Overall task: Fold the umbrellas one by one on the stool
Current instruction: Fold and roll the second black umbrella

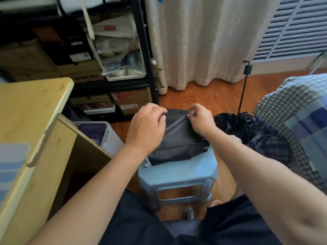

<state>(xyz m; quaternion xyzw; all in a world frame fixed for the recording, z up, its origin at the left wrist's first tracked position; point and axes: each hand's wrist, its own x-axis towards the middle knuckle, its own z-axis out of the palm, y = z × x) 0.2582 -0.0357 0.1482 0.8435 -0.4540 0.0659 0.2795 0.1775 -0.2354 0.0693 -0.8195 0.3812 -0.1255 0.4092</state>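
The black umbrella (pixel 177 137) lies on the blue stool (pixel 178 172), its canopy pulled up toward 12 o'clock. The left hand (pixel 146 128) grips the cloth edge at 11 o'clock, and the right hand (pixel 200 118) pinches it at 1 o'clock. I think 1 panel is being smoothed now; next the flaps need wrapping around the shaft. At 3 o'clock, 2 more umbrellas (pixel 247 131) wait on the floor.

One head-worn wide-angle view, looking forward and down.

It looks from above, close over both forearms and a stool (pixel 177 170) at centre; a table (pixel 31 110) lies left, a curtain (pixel 198 41) ahead, edges bending with the lens.
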